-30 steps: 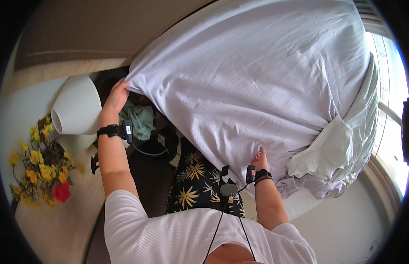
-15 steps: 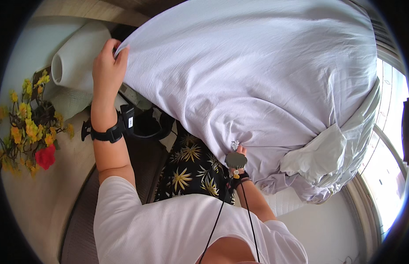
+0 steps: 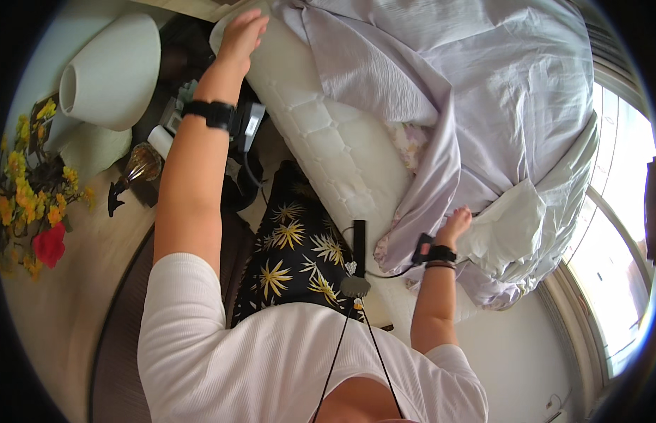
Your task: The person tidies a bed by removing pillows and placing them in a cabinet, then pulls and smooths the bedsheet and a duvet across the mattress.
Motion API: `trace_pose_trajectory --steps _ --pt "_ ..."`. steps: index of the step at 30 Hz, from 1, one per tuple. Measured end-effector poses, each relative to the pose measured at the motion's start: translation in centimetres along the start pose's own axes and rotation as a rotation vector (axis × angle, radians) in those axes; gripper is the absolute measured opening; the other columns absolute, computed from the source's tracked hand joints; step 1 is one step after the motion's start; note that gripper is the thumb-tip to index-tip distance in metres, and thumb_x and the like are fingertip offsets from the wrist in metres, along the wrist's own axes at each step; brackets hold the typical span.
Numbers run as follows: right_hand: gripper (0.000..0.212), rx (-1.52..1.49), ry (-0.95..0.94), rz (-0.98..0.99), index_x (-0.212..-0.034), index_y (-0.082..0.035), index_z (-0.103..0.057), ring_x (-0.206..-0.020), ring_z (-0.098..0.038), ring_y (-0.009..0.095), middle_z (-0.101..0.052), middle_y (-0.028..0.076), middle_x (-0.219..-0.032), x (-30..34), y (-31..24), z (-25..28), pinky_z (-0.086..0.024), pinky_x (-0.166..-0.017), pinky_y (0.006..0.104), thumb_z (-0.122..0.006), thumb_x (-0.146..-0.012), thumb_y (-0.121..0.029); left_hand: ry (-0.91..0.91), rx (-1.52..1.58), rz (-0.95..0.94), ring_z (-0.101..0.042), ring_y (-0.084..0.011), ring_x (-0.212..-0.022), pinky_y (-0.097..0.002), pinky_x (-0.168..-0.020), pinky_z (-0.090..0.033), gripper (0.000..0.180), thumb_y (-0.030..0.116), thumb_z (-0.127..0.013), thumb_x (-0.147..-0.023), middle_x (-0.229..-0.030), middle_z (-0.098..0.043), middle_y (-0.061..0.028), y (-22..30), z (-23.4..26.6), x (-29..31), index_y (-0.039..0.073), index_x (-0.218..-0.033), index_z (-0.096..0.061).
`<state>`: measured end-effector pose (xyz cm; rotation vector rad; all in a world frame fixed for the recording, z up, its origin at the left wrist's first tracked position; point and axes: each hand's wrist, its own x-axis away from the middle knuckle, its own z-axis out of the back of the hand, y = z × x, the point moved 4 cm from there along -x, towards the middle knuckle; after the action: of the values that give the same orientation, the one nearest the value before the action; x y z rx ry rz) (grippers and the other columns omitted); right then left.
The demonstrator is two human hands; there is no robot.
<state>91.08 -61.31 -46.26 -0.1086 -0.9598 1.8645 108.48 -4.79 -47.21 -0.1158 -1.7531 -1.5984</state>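
My left hand (image 3: 242,39) is over the far left corner of a white quilted mattress (image 3: 321,141), its fingers apart and holding nothing. To the right, a pale lilac sheet (image 3: 497,92) lies bunched and folded, with a hanging fold (image 3: 430,190) trailing toward me. Beside that fold my right hand (image 3: 455,227) is raised, fingers partly spread, with no cloth visible in it. Just beyond it sits a crumpled off-white cloth (image 3: 508,225). A bit of floral fabric (image 3: 407,144) peeks out from under the sheet.
At left stand a white lampshade (image 3: 116,74), a glass bottle with a dark pump (image 3: 141,166) and yellow flowers with one red bloom (image 3: 49,245). A dark brown seat (image 3: 130,338) is beside me. A bright window (image 3: 614,254) is at right.
My left hand has let go of the sheet's edge and moved slightly right and farther away. The sheet has shifted right, baring the mattress. My right hand has moved right and up.
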Motion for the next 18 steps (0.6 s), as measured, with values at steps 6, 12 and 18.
trace_pose_trajectory --steps 6,12,18 --pt "0.032 0.567 -0.471 0.609 -0.102 -0.003 -0.047 -0.097 -0.044 0.031 -0.045 0.018 -0.103 11.4 2.2 -6.6 -0.037 -0.081 0.0375 -0.056 -0.074 -0.015 -0.321 -0.221 0.141 -0.050 -0.0121 -0.085 -0.0264 -0.073 -0.039 0.050 0.044 -0.061 -0.071 -0.085 -0.056 -0.0035 -6.3 -5.1 5.3 0.002 -0.097 -0.054" --pt "0.081 0.731 -0.260 0.455 -0.127 -0.009 -0.022 -0.120 -0.017 0.037 -0.018 0.020 -0.131 10.5 3.2 -7.4 -0.025 -0.093 0.0463 -0.065 -0.063 -0.033 -0.434 -0.003 0.117 -0.048 -0.0119 -0.086 -0.0276 -0.078 -0.036 0.038 0.028 -0.060 -0.074 -0.092 -0.055 -0.0020 -6.0 -9.2 7.6 0.001 -0.099 -0.053" --pt "0.036 0.568 -0.305 0.390 -0.096 -0.002 -0.055 -0.088 -0.052 0.030 -0.054 0.018 -0.091 0.4 4.4 -3.8 -0.040 -0.076 0.0374 -0.059 -0.066 -0.021 0.086 0.553 -0.205 -0.053 -0.0169 -0.083 -0.0305 -0.074 -0.042 0.015 0.015 -0.053 -0.079 -0.089 -0.057 -0.0075 2.5 3.0 7.7 0.004 -0.090 -0.053"
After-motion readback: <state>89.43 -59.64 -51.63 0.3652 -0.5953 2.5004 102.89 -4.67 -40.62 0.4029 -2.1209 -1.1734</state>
